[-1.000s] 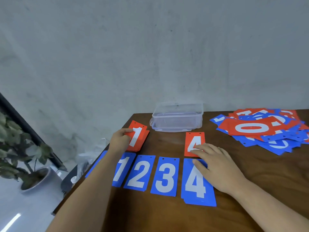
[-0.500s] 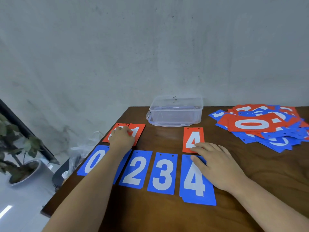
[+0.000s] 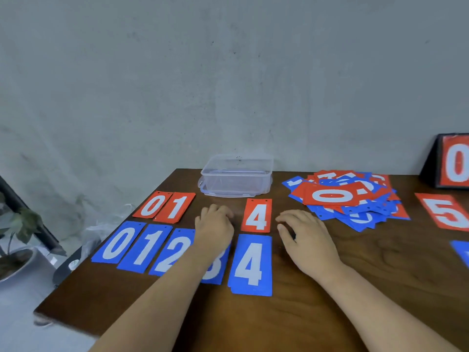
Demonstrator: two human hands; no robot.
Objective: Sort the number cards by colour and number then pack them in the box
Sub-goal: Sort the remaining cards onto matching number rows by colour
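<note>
The left hand (image 3: 214,229) is hiding most of the blue rectangular 3 card (image 3: 215,271). Far right of the clear plastic box (image 3: 237,174), the red 5 card (image 3: 446,212) is running off-frame.

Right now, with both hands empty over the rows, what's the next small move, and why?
Probably reach the right hand to the mixed pile for a red 2 or 3. The red row has a gap between red 1 and red 4, while blue 2 and blue 3 already lie below. That hand is nearer the pile.
</note>
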